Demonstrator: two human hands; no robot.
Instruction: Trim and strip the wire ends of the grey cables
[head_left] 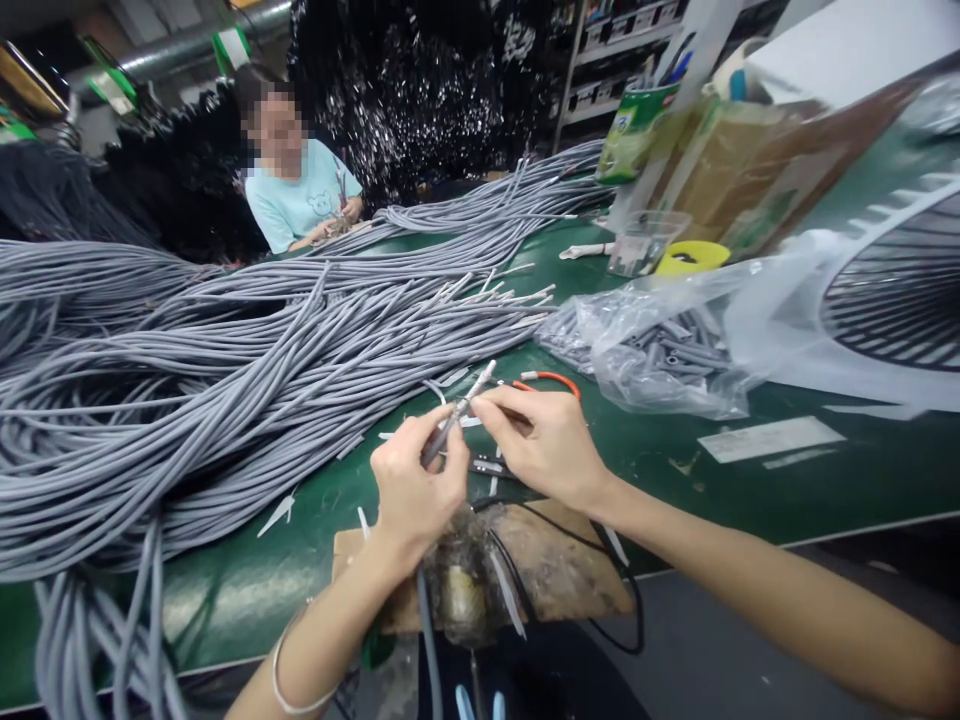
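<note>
My left hand (420, 480) is closed around a grey cable (442, 437), holding it tilted up and to the right. The cable's whitish end (484, 376) sticks out past my fingers. My right hand (551, 440) pinches at the cable just below that end, thumb and forefinger together; what exactly lies between the fingertips is partly hidden. Below my hands stands a worn, grimy device (463, 595) on a wooden board (555, 575). Behind my right fingers lies an orange curved thing (559, 380), perhaps a tool handle.
Heaped grey cables (225, 400) cover the left of the green table (645, 470). At right are a clear bag of grey tube pieces (660, 350), a yellow ring (691, 258), a plastic cup (646, 242) and a white fan (892, 290). A co-worker (300, 195) sits across.
</note>
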